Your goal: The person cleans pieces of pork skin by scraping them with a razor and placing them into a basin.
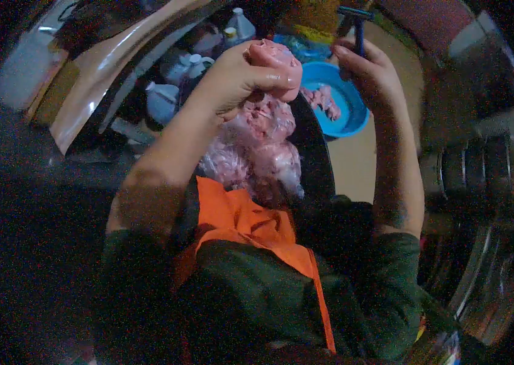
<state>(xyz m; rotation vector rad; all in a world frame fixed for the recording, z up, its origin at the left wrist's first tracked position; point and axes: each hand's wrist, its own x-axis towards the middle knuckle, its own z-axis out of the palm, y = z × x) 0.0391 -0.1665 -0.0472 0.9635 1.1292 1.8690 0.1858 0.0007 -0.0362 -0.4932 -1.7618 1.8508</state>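
Observation:
My left hand (236, 76) is raised and closed around a smooth pink piece of raw meat (281, 64), its thumb pressed across the front. Just below that hand lie several clear plastic bags (257, 146) filled with pink raw meat, resting in or on something dark. Farther right, my right hand (369, 64) grips a dark blue razor (359, 36) by the handle, with the head pointing up. The razor is apart from the meat. Beneath and left of my right hand stands a round blue basin (360, 115) with pink scraps (324, 102) inside.
Several white plastic jugs (163, 100) stand at the left. Behind the basin are a yellow item (312, 31) and blue plastic (296, 47). An orange apron (242, 222) covers my lap. Stacked metal pots (476, 167) appear at the right.

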